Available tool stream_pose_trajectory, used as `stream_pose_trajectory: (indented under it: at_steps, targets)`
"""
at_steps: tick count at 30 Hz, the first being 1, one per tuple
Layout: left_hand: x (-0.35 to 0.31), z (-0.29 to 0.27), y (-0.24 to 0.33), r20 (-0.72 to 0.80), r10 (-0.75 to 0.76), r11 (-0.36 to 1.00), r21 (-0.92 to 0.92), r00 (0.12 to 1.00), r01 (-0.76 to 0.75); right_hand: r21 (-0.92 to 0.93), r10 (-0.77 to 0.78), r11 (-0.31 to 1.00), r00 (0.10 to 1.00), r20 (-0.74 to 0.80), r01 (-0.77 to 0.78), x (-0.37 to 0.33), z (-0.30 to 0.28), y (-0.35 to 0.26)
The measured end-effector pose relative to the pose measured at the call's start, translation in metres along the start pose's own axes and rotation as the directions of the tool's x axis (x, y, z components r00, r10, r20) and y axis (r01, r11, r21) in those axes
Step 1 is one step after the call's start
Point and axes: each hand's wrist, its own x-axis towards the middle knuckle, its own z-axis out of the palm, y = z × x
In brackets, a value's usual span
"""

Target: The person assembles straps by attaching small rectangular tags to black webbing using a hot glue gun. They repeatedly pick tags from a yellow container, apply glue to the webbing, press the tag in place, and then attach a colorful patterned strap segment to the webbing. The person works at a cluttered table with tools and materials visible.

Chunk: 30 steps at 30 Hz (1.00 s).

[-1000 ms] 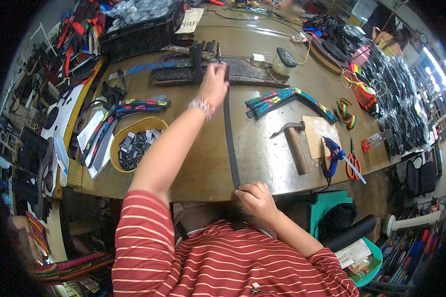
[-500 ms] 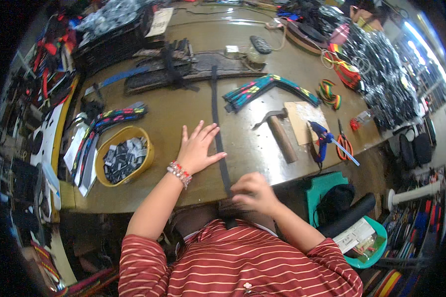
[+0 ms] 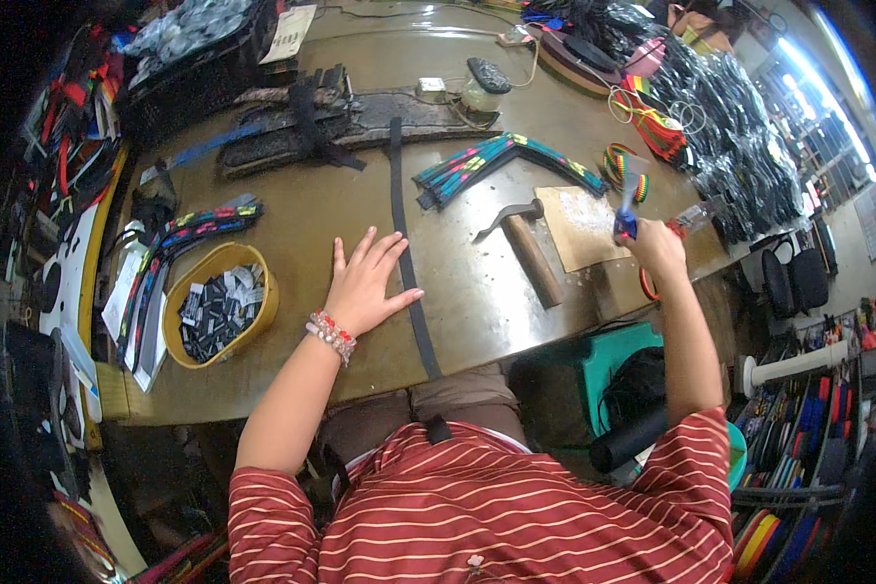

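Note:
My left hand (image 3: 365, 292), with a bead bracelet at the wrist, lies flat with spread fingers on the table. Its index fingertip and thumb rest against a long black strap (image 3: 403, 214) running from the table's front edge toward the back. Over on the right, my right hand (image 3: 660, 251) is closed around a blue glue gun (image 3: 625, 225), blurred by motion. Next to it lies a piece of tan cardboard (image 3: 569, 234) with whitish residue. A wooden-handled hammer (image 3: 530, 258) sits between the strap and the cardboard.
An oval yellow basket (image 3: 170, 316) of small black-and-grey pieces stands at left, beside patterned straps (image 3: 195, 222). Another patterned strap bundle (image 3: 501, 161) lies beyond the hammer. Plastic-wrapped goods (image 3: 749, 175) pile up at far right. A teal bin (image 3: 608, 360) stands below the table edge.
My right hand has moved from the strap's near end to the right and taken hold of the glue gun, now lifted and turned. My left hand stays by the strap.

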Motion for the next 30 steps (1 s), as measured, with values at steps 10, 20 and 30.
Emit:
stream_pose_trajectory:
  at_steps: [10, 20, 30]
  targets:
    - [0.0, 0.008, -0.005, -0.011, 0.017, 1.0, 0.025, 1.0, -0.017, 0.427, -0.614, 0.604, 0.734, -0.289, 0.673, -0.049, 0.011, -0.166]
    - [0.001, 0.006, -0.004, -0.01, -0.018, 0.999, -0.048, 1.0, 0.018, 0.368, -0.619, 0.68, 0.766, -0.175, 0.634, -0.035, 0.008, -0.184]
    - [0.002, -0.003, 0.0, 0.094, -0.051, 0.998, -0.039, 0.994, 0.055, 0.668, -0.281, 0.639, 0.924, -0.258, 0.381, -0.028, 0.021, -0.111]
